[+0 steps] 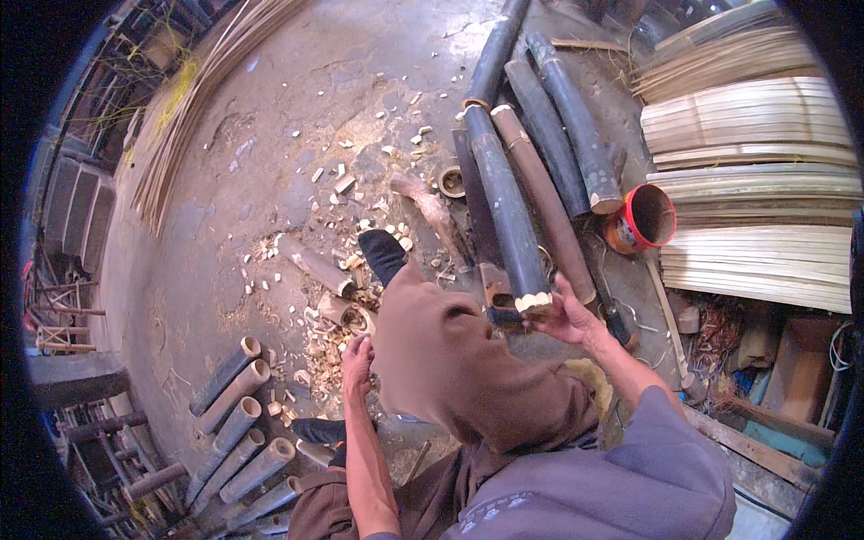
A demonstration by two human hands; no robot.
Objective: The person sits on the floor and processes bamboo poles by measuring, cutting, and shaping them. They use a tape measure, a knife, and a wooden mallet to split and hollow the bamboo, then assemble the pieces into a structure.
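Observation:
My right hand [576,317] is at the near end of a long dark bamboo pole [506,193], its thumb beside the rim and its fingers reaching under the pale, jagged cut end. The pole slants away from me, other poles lying along its right side. My left hand [357,356] is closed beside my left knee, close to a short cut bamboo piece [346,315] among wood chips. Whatever it may hold is hidden. A longer bamboo length [315,264] lies just beyond. Near the right hand's fingertips, a small dark block-like object [504,315] is partly covered by the pole.
Pale chips [328,364] litter the floor. Several cut bamboo tubes [236,423] lie at lower left. Bundled pale strips [751,193] are stacked at right, behind a red bucket [641,219]. Long thin strips [202,90] lie at far left. A rough log [436,211] rests ahead.

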